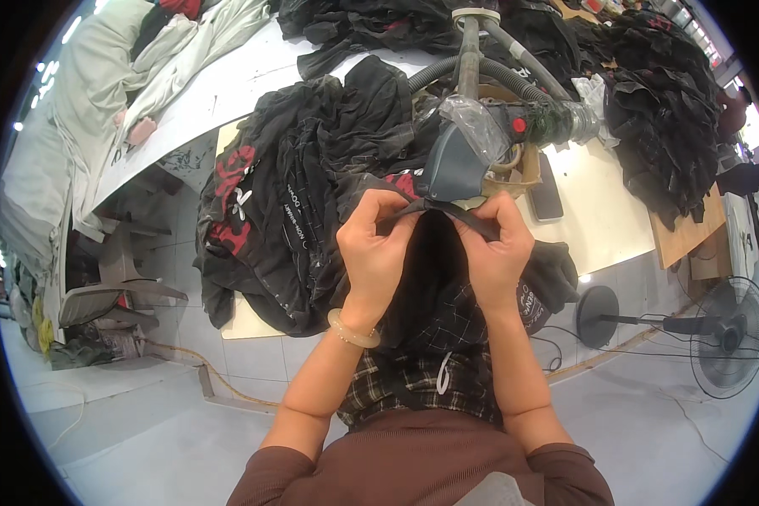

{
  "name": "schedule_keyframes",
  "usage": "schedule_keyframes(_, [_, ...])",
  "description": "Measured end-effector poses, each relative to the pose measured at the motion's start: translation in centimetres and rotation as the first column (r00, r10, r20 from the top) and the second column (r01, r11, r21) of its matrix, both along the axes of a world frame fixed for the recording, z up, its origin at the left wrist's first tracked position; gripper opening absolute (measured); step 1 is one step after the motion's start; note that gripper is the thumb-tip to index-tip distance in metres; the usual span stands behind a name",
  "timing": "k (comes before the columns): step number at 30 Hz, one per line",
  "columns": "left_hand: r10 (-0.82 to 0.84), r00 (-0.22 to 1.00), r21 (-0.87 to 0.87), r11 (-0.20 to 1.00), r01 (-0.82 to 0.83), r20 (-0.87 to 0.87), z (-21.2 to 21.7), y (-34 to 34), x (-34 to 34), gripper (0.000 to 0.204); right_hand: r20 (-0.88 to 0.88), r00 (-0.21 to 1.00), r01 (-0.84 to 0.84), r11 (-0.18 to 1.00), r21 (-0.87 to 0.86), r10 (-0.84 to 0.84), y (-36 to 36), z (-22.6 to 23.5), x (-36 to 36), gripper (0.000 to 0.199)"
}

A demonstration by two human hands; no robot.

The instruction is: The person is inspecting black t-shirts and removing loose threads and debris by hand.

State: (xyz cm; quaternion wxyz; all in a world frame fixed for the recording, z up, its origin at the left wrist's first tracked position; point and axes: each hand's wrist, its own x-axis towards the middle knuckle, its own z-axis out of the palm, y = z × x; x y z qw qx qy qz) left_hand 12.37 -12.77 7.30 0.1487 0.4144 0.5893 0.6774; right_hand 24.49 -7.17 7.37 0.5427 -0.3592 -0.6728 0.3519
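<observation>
My left hand [375,249] and my right hand [499,249] pinch the edge of a black garment [437,287] between thumbs and fingers. That edge is pulled taut between them, right at the lower tip of a dark grey-blue machine head [455,164]. Whether the cloth sits inside the tip or only against it, I cannot tell. Below, the rest of the cloth hangs down over my lap. A clear plastic bag [476,126] is wrapped around the machine, and a red button [519,125] shows on its side. To the left lies a heap of black garments [312,143] with red and white prints.
Grey hoses [437,76] rise behind the machine. A dark phone [546,187] lies on the cream tabletop [599,207] at the right. More black garments [658,118] pile up at the far right. A fan [729,337] stands right, a chair [114,295] left, pale cloth [76,110] far left.
</observation>
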Motion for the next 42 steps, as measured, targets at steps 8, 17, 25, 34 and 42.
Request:
schedule_keyframes(8, [-0.018,0.999,-0.001,1.0,0.018,0.048,0.2,0.0,0.0,0.015,0.011,1.0,0.014,0.999,-0.033,-0.013,-0.1,0.2,0.3,0.025])
schedule_keyframes(17, [-0.032,0.999,-0.045,0.998,0.032,-0.019,0.6,0.2,-0.5,0.015,-0.011,1.0,-0.012,0.994,-0.104,0.011,-0.3,0.4,0.8,0.028])
schedule_keyframes(25, [0.194,0.826,-0.312,0.861,-0.402,-0.529,-3.6,-4.9,-6.8,0.033,-0.414,0.901,0.093,0.99,-0.103,-0.128,-3.0,7.2,8.4,0.018])
schedule_keyframes(34, [0.331,0.775,-0.34,0.756,-0.559,-0.538,-4.7,-7.5,-7.7,0.024,-0.606,0.794,0.039,0.999,-0.033,-0.051,-2.5,9.8,19.4,0.032])
schedule_keyframes(42, [0.144,0.977,-0.421,0.905,-0.065,0.158,-7.4,-7.9,-6.5,0.013,0.614,0.645,0.52,0.85,0.085,-0.456,4.6,1.4,27.1,0.02])
